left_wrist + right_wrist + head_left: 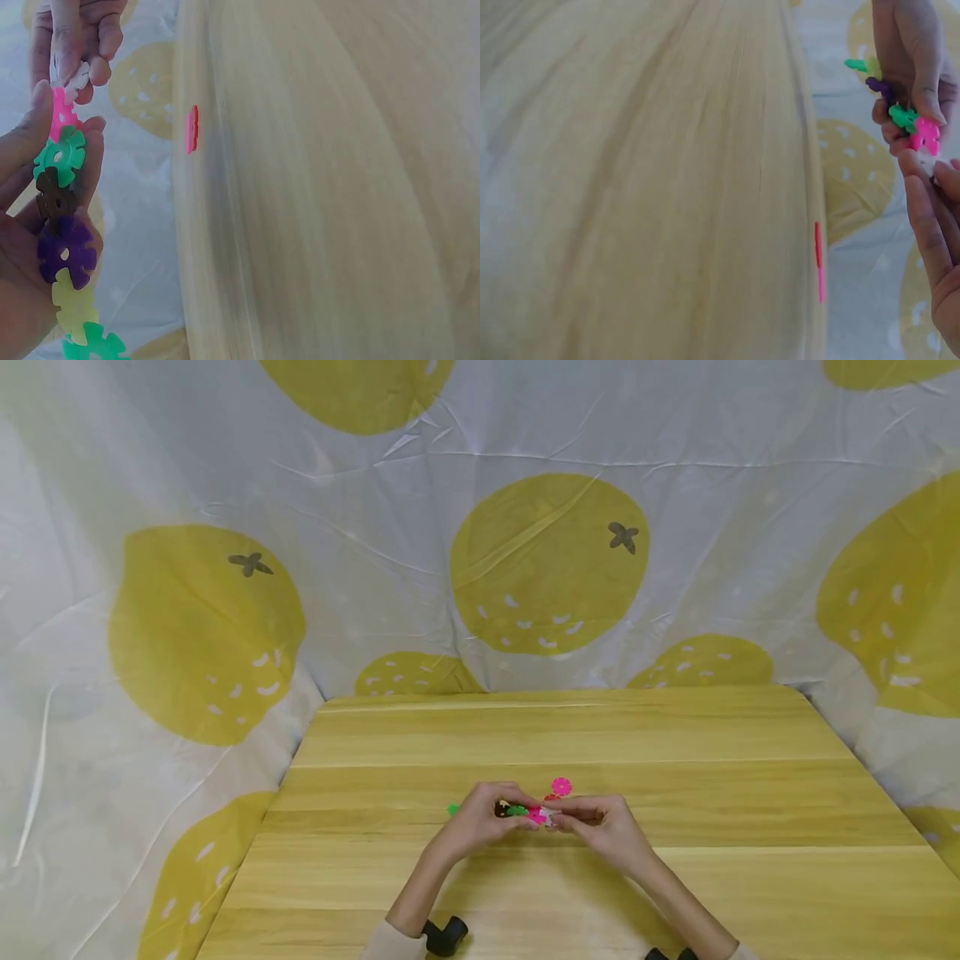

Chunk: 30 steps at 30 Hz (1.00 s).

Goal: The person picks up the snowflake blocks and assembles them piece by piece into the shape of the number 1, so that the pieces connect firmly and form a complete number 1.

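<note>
A chain of flat notched plastic discs runs along my left hand (480, 818). In the left wrist view it shows a green disc (94, 343), a yellow disc (75, 307), a purple disc (79, 251), a brown disc (52, 202), a second green disc (73, 157) and a pink disc (63, 120). Thumb and fingers of the left hand pinch the chain near its pink end. My right hand (609, 827) pinches a white disc (77, 81) against the pink one. Whether their notches interlock is hidden by the fingers.
Beyond the hands, a loose pink disc (557, 787) and a red disc (552, 797) lie on the wooden table (750, 793). A lemon-patterned curtain (405, 568) hangs behind the table. Black wrist devices, one at the left wrist (446, 935), sit near the front edge.
</note>
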Each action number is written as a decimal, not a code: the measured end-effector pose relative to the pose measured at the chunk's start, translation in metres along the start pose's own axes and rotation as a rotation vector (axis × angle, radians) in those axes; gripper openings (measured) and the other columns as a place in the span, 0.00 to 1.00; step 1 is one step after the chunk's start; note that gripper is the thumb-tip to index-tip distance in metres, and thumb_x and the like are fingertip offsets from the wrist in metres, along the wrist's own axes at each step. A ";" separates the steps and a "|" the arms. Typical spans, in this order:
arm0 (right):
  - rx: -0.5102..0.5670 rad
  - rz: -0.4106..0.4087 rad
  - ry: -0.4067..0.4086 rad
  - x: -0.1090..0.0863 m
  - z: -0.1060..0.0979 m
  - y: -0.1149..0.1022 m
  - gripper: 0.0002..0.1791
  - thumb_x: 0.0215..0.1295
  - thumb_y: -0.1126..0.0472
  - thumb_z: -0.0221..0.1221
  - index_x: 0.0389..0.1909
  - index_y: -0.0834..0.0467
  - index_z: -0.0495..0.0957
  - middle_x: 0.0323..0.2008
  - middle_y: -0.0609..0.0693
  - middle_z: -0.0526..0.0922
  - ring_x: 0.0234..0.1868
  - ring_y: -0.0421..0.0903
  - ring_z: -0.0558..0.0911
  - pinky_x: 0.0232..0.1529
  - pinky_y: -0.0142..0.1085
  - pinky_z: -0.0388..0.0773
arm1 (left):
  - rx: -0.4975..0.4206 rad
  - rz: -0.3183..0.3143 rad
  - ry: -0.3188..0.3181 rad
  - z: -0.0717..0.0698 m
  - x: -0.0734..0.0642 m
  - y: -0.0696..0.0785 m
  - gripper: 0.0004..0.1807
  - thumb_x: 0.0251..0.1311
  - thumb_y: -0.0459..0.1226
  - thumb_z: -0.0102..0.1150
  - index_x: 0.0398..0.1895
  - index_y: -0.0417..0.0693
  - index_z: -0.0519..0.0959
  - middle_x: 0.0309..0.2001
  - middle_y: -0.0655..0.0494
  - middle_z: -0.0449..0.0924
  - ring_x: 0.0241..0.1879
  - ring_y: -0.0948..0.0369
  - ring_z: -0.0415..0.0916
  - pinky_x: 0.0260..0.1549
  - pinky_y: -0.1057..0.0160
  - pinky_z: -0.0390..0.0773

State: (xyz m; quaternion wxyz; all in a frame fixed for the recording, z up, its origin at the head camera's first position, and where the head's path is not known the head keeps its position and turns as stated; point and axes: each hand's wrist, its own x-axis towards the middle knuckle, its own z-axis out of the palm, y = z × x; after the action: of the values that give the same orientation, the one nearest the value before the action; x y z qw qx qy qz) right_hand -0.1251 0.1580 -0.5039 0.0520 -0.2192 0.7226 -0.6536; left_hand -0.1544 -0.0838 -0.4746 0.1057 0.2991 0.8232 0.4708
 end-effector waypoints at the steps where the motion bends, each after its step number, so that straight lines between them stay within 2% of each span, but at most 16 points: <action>1: 0.001 0.005 -0.003 0.000 0.000 0.000 0.14 0.71 0.66 0.64 0.55 0.66 0.85 0.50 0.66 0.88 0.43 0.46 0.92 0.47 0.51 0.86 | -0.001 -0.004 -0.004 -0.001 -0.001 0.000 0.13 0.62 0.37 0.72 0.50 0.48 0.89 0.42 0.54 0.89 0.33 0.72 0.74 0.30 0.74 0.76; 10: -0.044 0.020 -0.016 0.002 0.001 -0.001 0.16 0.73 0.63 0.62 0.57 0.65 0.84 0.51 0.65 0.88 0.44 0.60 0.90 0.47 0.50 0.86 | 0.035 -0.017 -0.009 -0.008 -0.005 -0.002 0.12 0.66 0.37 0.69 0.51 0.47 0.89 0.45 0.52 0.89 0.35 0.66 0.77 0.32 0.72 0.78; 15: -0.027 0.015 -0.008 0.003 0.000 0.000 0.16 0.73 0.64 0.62 0.57 0.66 0.84 0.48 0.65 0.89 0.44 0.54 0.91 0.48 0.49 0.86 | 0.032 -0.002 -0.002 -0.008 -0.005 -0.001 0.11 0.67 0.36 0.68 0.50 0.46 0.89 0.45 0.51 0.89 0.35 0.63 0.76 0.32 0.72 0.77; 20: 0.005 0.042 -0.015 0.004 0.000 0.001 0.16 0.73 0.64 0.62 0.57 0.68 0.83 0.50 0.68 0.87 0.44 0.48 0.91 0.49 0.48 0.86 | 0.032 0.009 -0.002 -0.008 -0.004 0.000 0.10 0.67 0.34 0.67 0.50 0.44 0.89 0.45 0.50 0.89 0.34 0.65 0.76 0.32 0.71 0.78; 30: 0.135 0.135 -0.027 0.007 0.002 0.003 0.18 0.71 0.66 0.63 0.58 0.73 0.81 0.54 0.74 0.84 0.44 0.46 0.92 0.49 0.46 0.86 | 0.018 -0.048 -0.027 -0.011 -0.007 0.000 0.10 0.68 0.35 0.67 0.50 0.45 0.88 0.48 0.51 0.89 0.35 0.60 0.77 0.32 0.71 0.77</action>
State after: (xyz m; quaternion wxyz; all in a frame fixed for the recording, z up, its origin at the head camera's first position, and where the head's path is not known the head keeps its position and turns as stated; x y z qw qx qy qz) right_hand -0.1319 0.1537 -0.5055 0.1204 -0.1748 0.6894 -0.6926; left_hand -0.1537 -0.0961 -0.4695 0.1254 0.2864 0.8329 0.4567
